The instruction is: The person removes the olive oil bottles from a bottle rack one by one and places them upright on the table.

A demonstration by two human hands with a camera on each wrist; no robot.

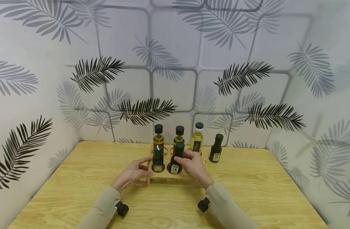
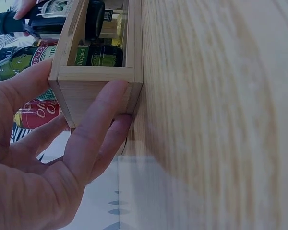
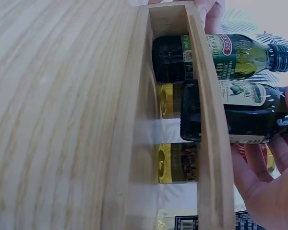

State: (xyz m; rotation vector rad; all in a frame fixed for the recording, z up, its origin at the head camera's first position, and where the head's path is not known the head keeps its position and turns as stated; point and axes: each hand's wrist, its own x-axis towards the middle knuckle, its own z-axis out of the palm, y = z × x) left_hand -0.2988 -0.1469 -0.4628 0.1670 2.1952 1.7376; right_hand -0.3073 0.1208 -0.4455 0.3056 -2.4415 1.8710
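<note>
There are six bottles (image 1: 197, 142), one wooden rack (image 1: 165, 175) and one table (image 1: 249, 184).

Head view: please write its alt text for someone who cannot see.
A person's right hand holds a dark bottle in a wooden rack; the left hand grips the rack's left end. Four more bottles stand in the rack, another bottle beside it on the table.

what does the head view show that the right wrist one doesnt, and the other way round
Of the two, only the head view shows the loose dark bottle standing on the table, right of the rack. Only the right wrist view shows the base of the held bottle, raised above the rack's floor. Both show the right hand gripping that bottle and part of the left hand.
</note>
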